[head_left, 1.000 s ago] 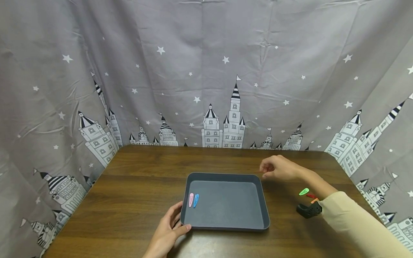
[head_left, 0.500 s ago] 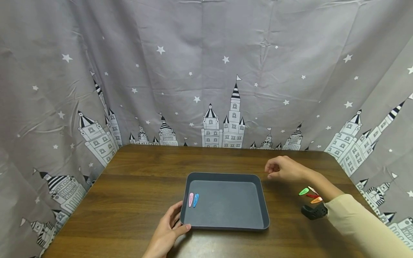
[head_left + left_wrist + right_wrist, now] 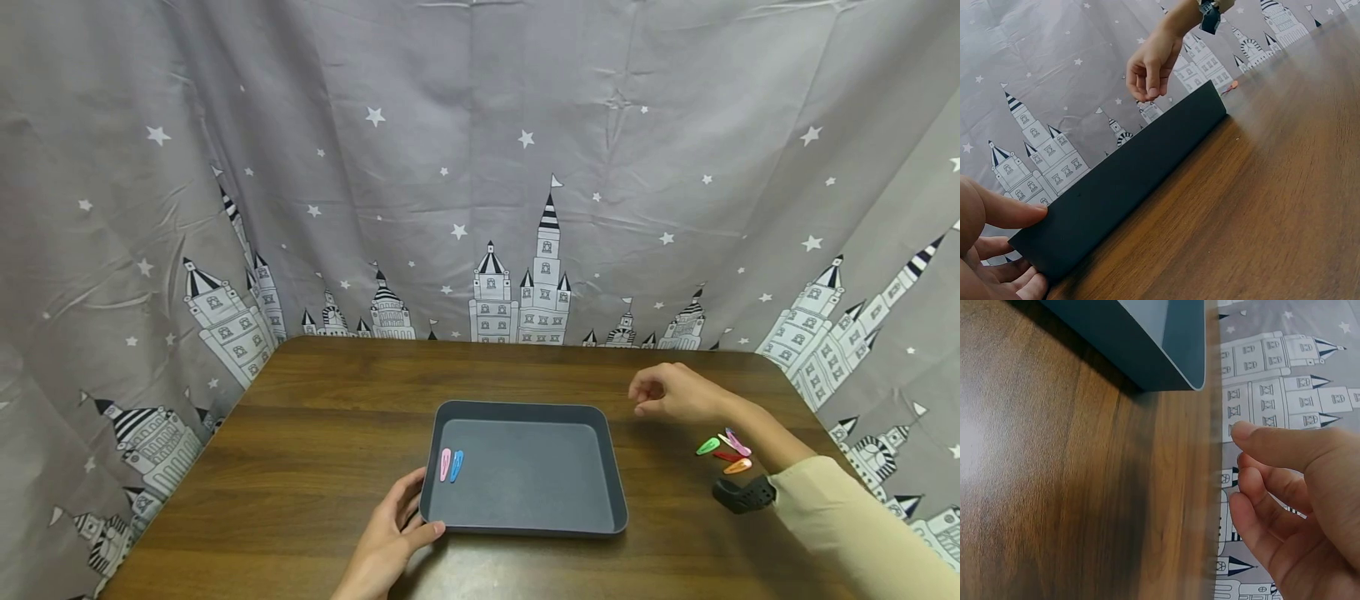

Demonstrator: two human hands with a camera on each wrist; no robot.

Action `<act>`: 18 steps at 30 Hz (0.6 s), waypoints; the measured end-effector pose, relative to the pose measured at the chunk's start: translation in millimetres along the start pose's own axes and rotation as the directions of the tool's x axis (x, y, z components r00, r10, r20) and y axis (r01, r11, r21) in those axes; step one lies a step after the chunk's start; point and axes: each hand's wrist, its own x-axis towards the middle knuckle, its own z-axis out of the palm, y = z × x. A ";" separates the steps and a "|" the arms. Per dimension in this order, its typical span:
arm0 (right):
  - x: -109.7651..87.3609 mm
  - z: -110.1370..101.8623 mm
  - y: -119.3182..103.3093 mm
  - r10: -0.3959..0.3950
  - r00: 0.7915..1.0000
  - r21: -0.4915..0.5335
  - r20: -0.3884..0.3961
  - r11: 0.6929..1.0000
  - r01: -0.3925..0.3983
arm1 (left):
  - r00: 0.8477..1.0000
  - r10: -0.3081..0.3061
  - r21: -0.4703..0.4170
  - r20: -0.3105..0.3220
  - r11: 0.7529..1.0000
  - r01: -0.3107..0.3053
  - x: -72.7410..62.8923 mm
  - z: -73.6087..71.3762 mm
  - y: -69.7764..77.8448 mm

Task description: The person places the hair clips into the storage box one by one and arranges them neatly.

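Observation:
A dark grey rectangular tray (image 3: 536,479) lies on the wooden table. My left hand (image 3: 390,533) grips its near left corner, thumb at the rim and fingers round the outside, as the left wrist view also shows. A pink snap hair clip (image 3: 446,465) and a blue hair clip (image 3: 457,467) lie side by side by the tray's left wall. My right hand (image 3: 678,394) hovers to the right of the tray's far right corner. Its fingers (image 3: 1260,515) hang loosely curled, with nothing between them and the thumb.
Right of the tray, partly beside the right forearm, lie a green hair clip (image 3: 708,447), a red one (image 3: 727,457), an orange one (image 3: 738,467) and a purple-pink one (image 3: 738,443). A grey curtain (image 3: 420,167) with castles hangs behind the table (image 3: 330,433).
My right hand has drifted right, away from the tray's far right corner, uncovering more of the loose hair clips under the forearm. The left hand and tray stay put.

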 end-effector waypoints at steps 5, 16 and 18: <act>-3.8 -1.6 2.7 0.017 1.000 0.000 -0.013 1.000 -0.017 | 1.000 -0.006 0.013 -0.005 1.000 0.006 -0.1 0.1 0.7; -13.2 -7.5 11.3 0.053 0.998 -0.033 -0.023 0.998 -0.054 | 1.000 -0.012 0.006 -0.025 1.000 0.012 0.5 1.3 0.8; -15.3 -8.0 12.5 0.059 0.998 -0.031 -0.030 0.998 -0.060 | 1.000 -0.010 0.008 -0.028 1.000 0.010 0.4 1.5 0.0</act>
